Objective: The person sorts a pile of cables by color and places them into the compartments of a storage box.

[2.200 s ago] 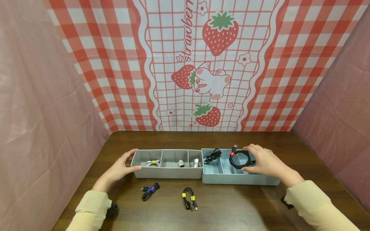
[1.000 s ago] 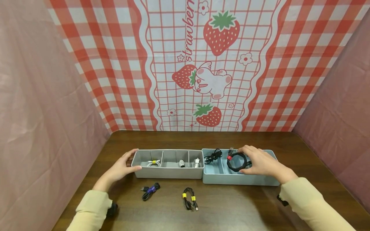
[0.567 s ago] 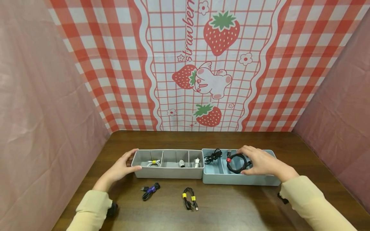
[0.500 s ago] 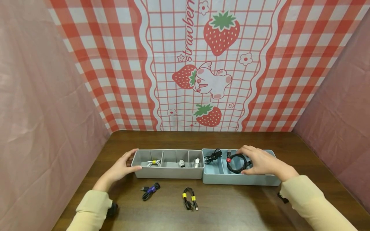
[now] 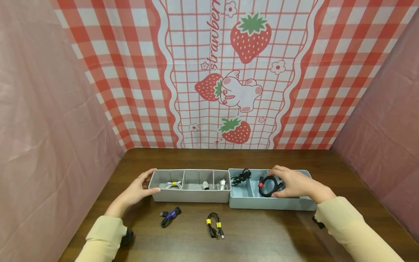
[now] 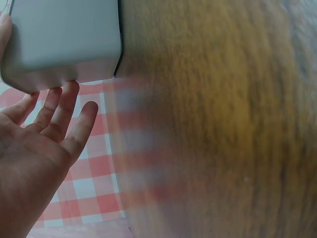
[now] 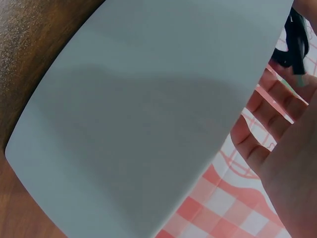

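My left hand (image 5: 134, 193) holds the left end of the grey divided box (image 5: 191, 197), thumb at its front rim; in the left wrist view several fingertips touch the box's end wall. Over at the right, my right hand (image 5: 296, 185) holds a coiled black USB cable (image 5: 260, 185) with a red tie, low over the middle part of the light-blue divided box (image 5: 271, 203). The box wall fills most of the right wrist view, where a dark piece of the cable (image 7: 298, 42) shows beside the fingers. Part of the coil is hidden by the hand.
A black cable (image 5: 241, 177) lies in the blue box's left compartment. White cables (image 5: 174, 184) sit in the grey box. On the table in front lie a black cable with a purple tie (image 5: 170, 216) and one with yellow ties (image 5: 209, 221). A checked cloth (image 5: 140, 102) hangs behind.
My right hand has moved left with the cable, and the coil has come down lower into the blue box. Its plug end has tipped down. The left hand stays where it was.
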Demonstrator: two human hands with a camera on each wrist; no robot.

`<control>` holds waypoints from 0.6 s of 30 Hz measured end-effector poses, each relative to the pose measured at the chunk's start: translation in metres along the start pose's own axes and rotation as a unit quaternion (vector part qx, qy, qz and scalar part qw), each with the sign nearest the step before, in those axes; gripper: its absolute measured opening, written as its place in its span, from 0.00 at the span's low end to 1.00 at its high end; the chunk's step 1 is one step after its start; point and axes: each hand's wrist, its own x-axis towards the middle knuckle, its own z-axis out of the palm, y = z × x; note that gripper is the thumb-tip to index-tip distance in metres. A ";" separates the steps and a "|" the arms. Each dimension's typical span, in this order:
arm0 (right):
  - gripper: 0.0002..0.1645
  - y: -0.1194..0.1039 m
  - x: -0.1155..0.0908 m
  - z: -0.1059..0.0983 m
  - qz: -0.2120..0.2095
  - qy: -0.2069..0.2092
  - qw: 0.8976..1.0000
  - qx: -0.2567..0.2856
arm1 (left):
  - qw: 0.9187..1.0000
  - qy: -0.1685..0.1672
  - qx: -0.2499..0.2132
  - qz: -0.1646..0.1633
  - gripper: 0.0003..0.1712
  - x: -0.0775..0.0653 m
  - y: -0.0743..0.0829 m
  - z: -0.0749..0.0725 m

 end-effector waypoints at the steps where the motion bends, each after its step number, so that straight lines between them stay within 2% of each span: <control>1: 0.36 0.000 0.000 0.000 0.003 -0.003 1.000 0.004 | 1.000 0.000 -0.001 0.000 0.45 0.000 0.000 0.000; 6: 0.29 0.000 0.002 0.000 0.012 -0.010 1.000 0.019 | 1.000 -0.001 0.005 -0.005 0.46 0.001 -0.001 0.001; 18: 0.29 -0.002 0.004 -0.001 0.018 -0.006 1.000 0.023 | 1.000 0.004 0.007 -0.011 0.45 0.002 -0.002 0.001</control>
